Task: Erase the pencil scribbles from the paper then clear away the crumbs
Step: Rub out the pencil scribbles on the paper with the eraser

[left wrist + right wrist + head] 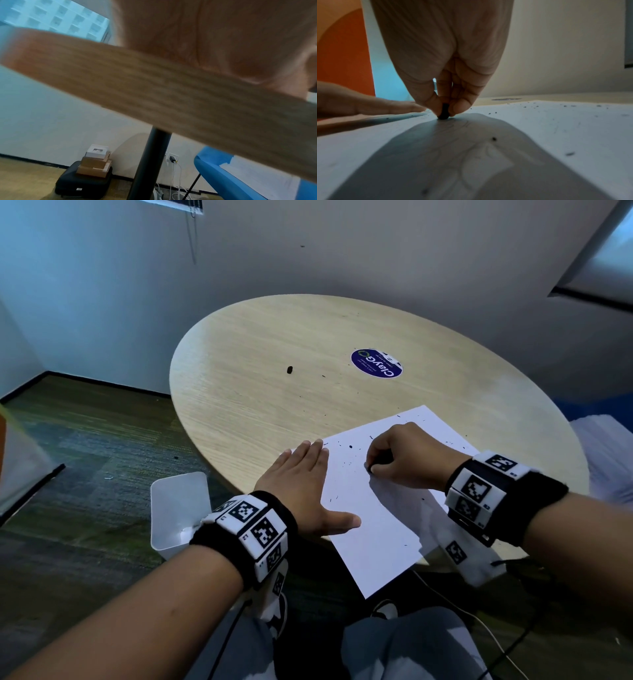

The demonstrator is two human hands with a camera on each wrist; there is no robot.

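Observation:
A white sheet of paper (pixel 383 508) lies on the near edge of the round wooden table (pixel 274 378), its near corner hanging over the rim. Dark eraser crumbs (pixel 350 446) speckle the sheet. My right hand (pixel 404 455) pinches a small black eraser (pixel 443 113) between thumb and fingers and presses its tip onto the paper (pixel 539 128). Faint pencil lines (pixel 465 124) show in the hand's shadow. My left hand (pixel 305 484) lies flat, fingers straight, on the paper's left edge and the table. The left wrist view shows only my palm (pixel 214 33) and the table edge (pixel 171 97).
A white plastic bin (pixel 180 508) stands on the floor left of the table, below my left wrist. A purple round sticker (pixel 376 363) and a loose dark crumb (pixel 289 370) sit on the tabletop. A blue chair (pixel 240 180) and the table's black pole (pixel 149 162) are underneath.

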